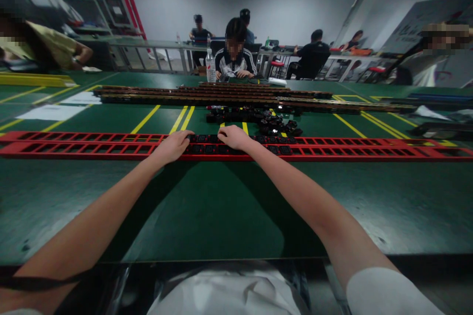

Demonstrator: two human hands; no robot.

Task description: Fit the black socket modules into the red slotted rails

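A long red slotted frame (332, 159) lies across the green table in front of me. Several black square parts (285, 150) sit in the slots along its middle. My left hand (170, 147) rests over the frame at the left end of these parts, its fingers bent together and the tips at a dark slot. Further right, my right hand (233, 137) bends over the frame's far row with fingers closed and pointing down among the black parts. Whatever lies under the fingertips of either hand is hidden.
Behind the frame lies a heap of loose black parts (273, 122). Beyond it are stacked long brown strips (218, 94), with white paper sheets (55, 112) to their left. A water bottle (210, 66) stands by a person (236, 56) seated opposite. Others sit at both sides and behind.
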